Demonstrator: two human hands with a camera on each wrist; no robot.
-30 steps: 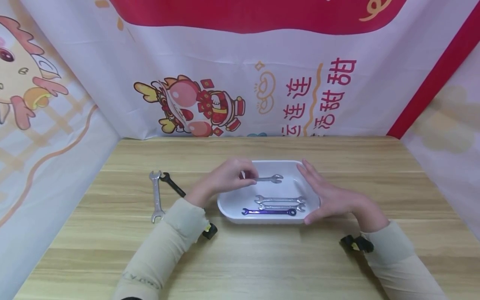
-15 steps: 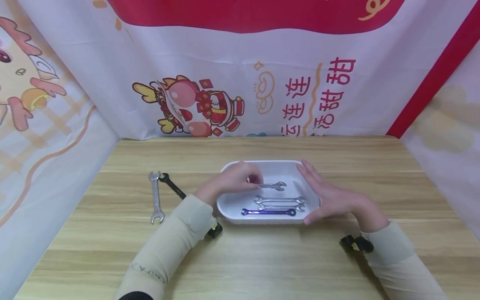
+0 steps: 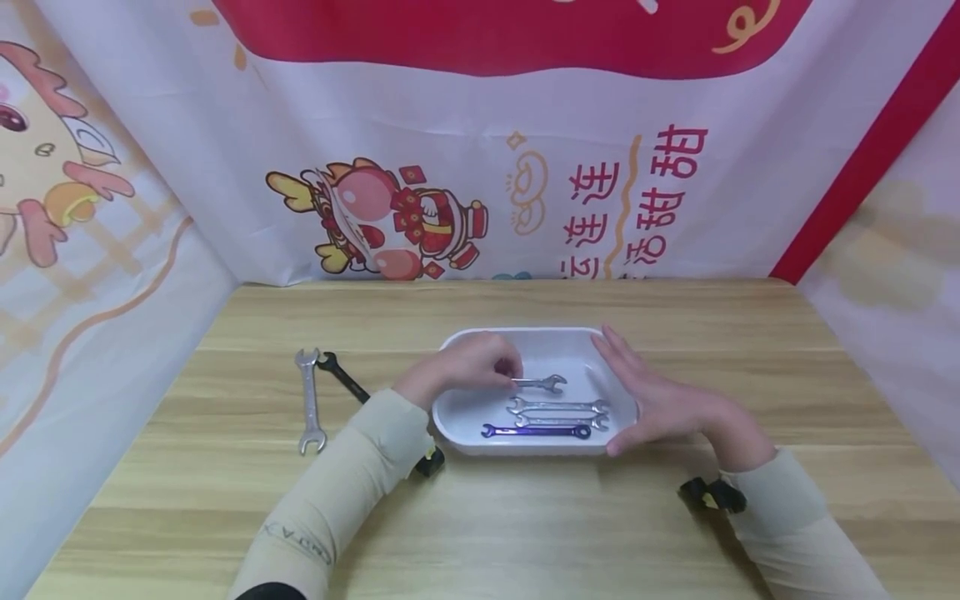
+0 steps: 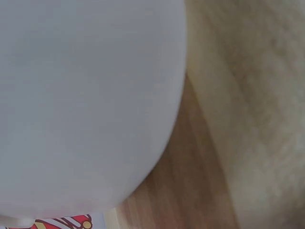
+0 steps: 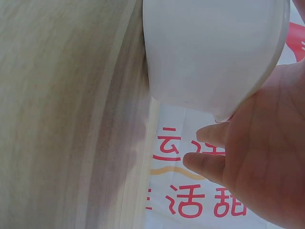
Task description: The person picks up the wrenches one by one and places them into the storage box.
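My left hand (image 3: 483, 362) reaches over the left part of a white tray (image 3: 480, 446) and pinches a silver open-end wrench (image 3: 542, 383), whose left end the fingers hide. Below that wrench, two silver wrenches (image 3: 562, 406) and a purple-blue combination wrench (image 3: 536, 432) lie side by side on the tray floor. My right hand (image 3: 663, 404) rests at the tray's right end, thumb at the near side and straight fingers spread toward the far corner. In the right wrist view, this hand's palm (image 5: 267, 143) sits right by the tray's outer wall (image 5: 209, 52).
Left of the tray, a silver double open-end wrench (image 3: 311, 400) and a black wrench (image 3: 343, 377) lie on the wooden table (image 3: 525, 525); my left sleeve covers part of the black one. A printed cloth (image 3: 465, 108) hangs behind the table.
My left hand has moved slightly right and nearer with the silver wrench, bringing it closer to the wrenches lying in the tray. The right hand stays at the tray's end.
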